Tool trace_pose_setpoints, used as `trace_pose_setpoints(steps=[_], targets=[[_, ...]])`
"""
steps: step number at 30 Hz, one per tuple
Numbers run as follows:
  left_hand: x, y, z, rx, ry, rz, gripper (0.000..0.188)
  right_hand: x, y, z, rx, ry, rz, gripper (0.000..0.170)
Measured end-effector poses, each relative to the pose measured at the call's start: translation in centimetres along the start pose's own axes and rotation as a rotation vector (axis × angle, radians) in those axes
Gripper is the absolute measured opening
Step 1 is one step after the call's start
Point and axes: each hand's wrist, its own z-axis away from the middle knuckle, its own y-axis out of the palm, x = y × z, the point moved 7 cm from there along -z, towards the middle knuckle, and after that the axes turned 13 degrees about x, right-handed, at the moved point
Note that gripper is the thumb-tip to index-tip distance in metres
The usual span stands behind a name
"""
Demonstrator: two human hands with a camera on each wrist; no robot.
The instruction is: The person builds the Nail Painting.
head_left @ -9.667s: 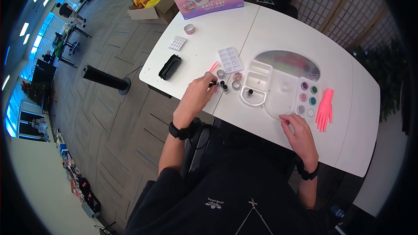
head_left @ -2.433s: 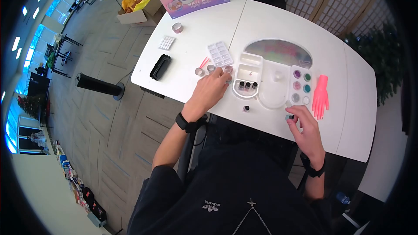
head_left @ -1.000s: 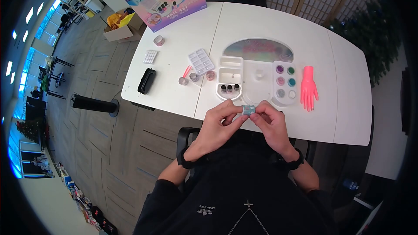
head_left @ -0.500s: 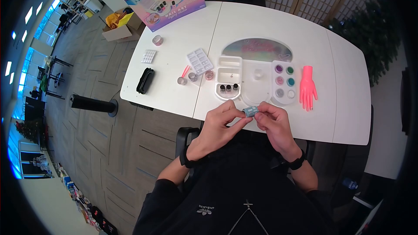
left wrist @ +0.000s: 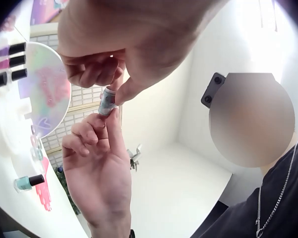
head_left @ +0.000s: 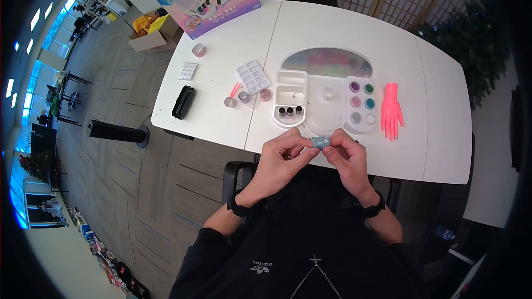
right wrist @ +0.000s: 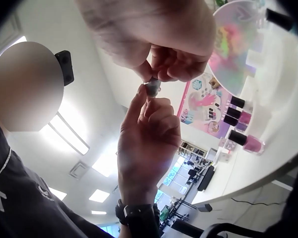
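Observation:
Both hands meet in front of my body at the table's near edge, holding a small round pot [head_left: 321, 142], teal with white marks. My left hand [head_left: 282, 158] pinches one end between thumb and fingers. My right hand [head_left: 348, 160] pinches the other end, with its remaining fingers bent. In the left wrist view the pot [left wrist: 107, 101] sits between the fingertips of both hands. A teal nail polish bottle [left wrist: 26, 183] with a black cap stands on the table there, and a pink nail polish bottle [right wrist: 251, 143] shows in the right wrist view; the hands hide both from the head view.
A white nail-art station [head_left: 326, 113] has a mirror and several colour pots. Three polish bottles [head_left: 290, 112] stand in its left tray. Right lies a pink model hand [head_left: 392, 112]. Leftward are a white compartment tray [head_left: 253, 76], small pots [head_left: 244, 97] and a black case [head_left: 183, 102].
Earlier the right hand held a teal polish bottle and the left hand reached among the pots. Both hands then came together on one pot, which has turned slightly. The left tray gained bottles.

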Motion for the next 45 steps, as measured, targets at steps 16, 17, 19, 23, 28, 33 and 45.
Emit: trace_pose_setpoints(steps=[16, 17, 19, 23, 28, 33, 45], targets=[[-0.9, -0.6, -0.1, 0.037, 0.141, -0.320, 0.013, -1.7, -0.6, 0.4, -0.015, 0.107, -0.272, 0.008], [-1.0, -0.5, -0.3, 0.027, 0.146, -0.334, 0.014, -1.6, -0.6, 0.4, -0.032, 0.092, -0.249, 0.007], [-1.1, -0.5, -0.3, 0.006, 0.139, -0.355, 0.016, -1.3, -0.5, 0.3, -0.067, 0.061, -0.202, 0.006], [-0.7, -0.5, -0.2, -0.035, 0.054, -0.263, 0.019, -0.4, -0.4, 0.0, -0.104, -0.021, -0.014, 0.005], [0.6, -0.5, 0.0, -0.045, -0.030, -0.001, 0.016, 0.3, 0.0, -0.1, -0.123, -0.083, 0.218, 0.008], [0.1, -0.6, 0.1, -0.048, -0.016, -0.019, 0.009, 0.4, 0.0, 0.0, -0.118, -0.104, 0.217, 0.011], [-0.9, -1.3, 0.4, -0.115, 0.164, -0.345, 0.008, 0.6, 0.7, 0.3, -0.117, -0.038, 0.171, 0.011]])
